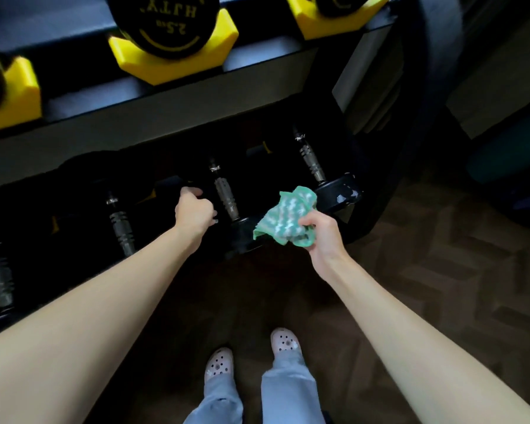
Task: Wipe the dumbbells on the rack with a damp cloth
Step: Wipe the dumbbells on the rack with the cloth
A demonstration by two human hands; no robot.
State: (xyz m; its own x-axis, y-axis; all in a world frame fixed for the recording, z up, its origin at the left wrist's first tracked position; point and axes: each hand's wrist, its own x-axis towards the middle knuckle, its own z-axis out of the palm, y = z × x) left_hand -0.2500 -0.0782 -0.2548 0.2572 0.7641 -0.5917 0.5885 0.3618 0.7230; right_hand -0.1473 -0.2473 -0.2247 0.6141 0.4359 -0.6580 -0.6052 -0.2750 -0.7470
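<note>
On the dark lower shelf of the rack [172, 99] lie several black dumbbells with ridged metal handles. My left hand [194, 212] is curled over something dark just left of the middle dumbbell's handle [226, 197]; what it grips is lost in shadow. My right hand [318, 232] holds a crumpled green-and-white cloth [285, 216] in front of that dumbbell's near head. The rightmost dumbbell [338, 192] lies beyond the cloth, its head glossy. On the upper shelf a 2.5 dumbbell [162, 22] sits in a yellow cradle [172, 61].
More yellow cradles [16, 93] line the upper shelf at left and right. The rack's black end frame [389, 166] stands right of the cloth. Dark parquet floor [441, 286] spreads to the right. My feet in pale clogs [283, 342] stand below.
</note>
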